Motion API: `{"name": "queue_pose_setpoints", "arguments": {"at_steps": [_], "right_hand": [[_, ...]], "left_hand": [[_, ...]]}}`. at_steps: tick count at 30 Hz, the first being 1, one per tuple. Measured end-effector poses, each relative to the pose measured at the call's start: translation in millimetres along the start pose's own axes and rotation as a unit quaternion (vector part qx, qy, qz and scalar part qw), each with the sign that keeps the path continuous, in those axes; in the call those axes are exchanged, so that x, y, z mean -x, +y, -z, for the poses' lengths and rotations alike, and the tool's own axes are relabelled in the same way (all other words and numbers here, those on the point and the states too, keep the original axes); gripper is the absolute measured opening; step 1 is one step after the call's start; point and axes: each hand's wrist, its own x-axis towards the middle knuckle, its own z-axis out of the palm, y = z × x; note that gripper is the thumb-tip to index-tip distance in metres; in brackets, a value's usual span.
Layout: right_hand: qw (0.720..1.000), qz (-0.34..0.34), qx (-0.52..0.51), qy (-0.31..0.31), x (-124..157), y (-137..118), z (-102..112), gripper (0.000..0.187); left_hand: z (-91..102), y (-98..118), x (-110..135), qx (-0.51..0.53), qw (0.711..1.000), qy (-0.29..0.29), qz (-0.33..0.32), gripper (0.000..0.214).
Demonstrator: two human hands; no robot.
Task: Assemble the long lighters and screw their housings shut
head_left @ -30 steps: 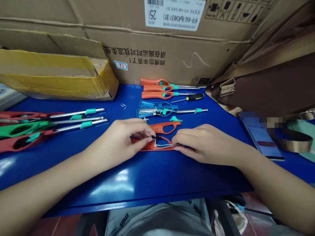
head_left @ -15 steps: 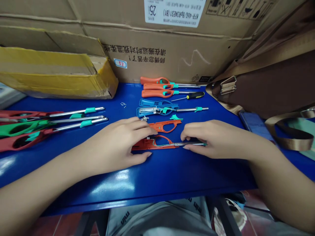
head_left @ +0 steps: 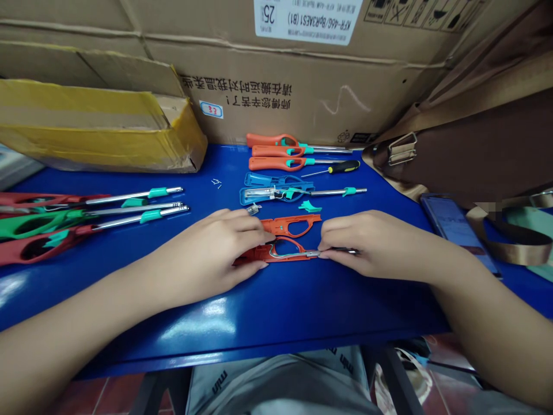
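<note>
On the blue table lies an opened orange lighter casing half (head_left: 276, 259) with a thin wire along its inside. My left hand (head_left: 216, 245) grips its handle end, thumb on the near edge and fingers on the far side, hiding much of it. My right hand (head_left: 375, 245) pinches the metal tube (head_left: 311, 253) that extends from the casing's right end. Just beyond lies the other orange casing half (head_left: 273, 225). A teal plastic piece (head_left: 309, 206) and a small metallic part (head_left: 254, 209) rest past it.
An opened blue lighter (head_left: 257, 196), a screwdriver (head_left: 344, 167) and several orange lighters (head_left: 270, 163) lie farther back. Several screws (head_left: 216, 183) are left of these. Red and green lighters (head_left: 47, 225) lie at left. Cardboard boxes (head_left: 142, 138), a phone (head_left: 458, 230) and a brown bag (head_left: 479, 150) surround the area.
My right hand's fingers have closed onto the metal tube near the casing. The left thumb has come in against the casing's edge. The phone's screen now shows lit.
</note>
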Motion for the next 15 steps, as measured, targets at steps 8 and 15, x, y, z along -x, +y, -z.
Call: {"name": "queue_pose_setpoints", "arguments": {"at_steps": [8,15], "right_hand": [[1.000,-0.019,-0.011,0.012,-0.4,0.8,0.0,0.014],[0.999,-0.037,-0.028,0.002,-0.3,-0.7,-0.9,0.017]], "left_hand": [[-8.5,-1.0,0.9,0.021,0.999,0.024,-0.001,0.028],[-8.6,0.7,-1.0,0.086,0.994,0.054,0.027,0.029]]}}
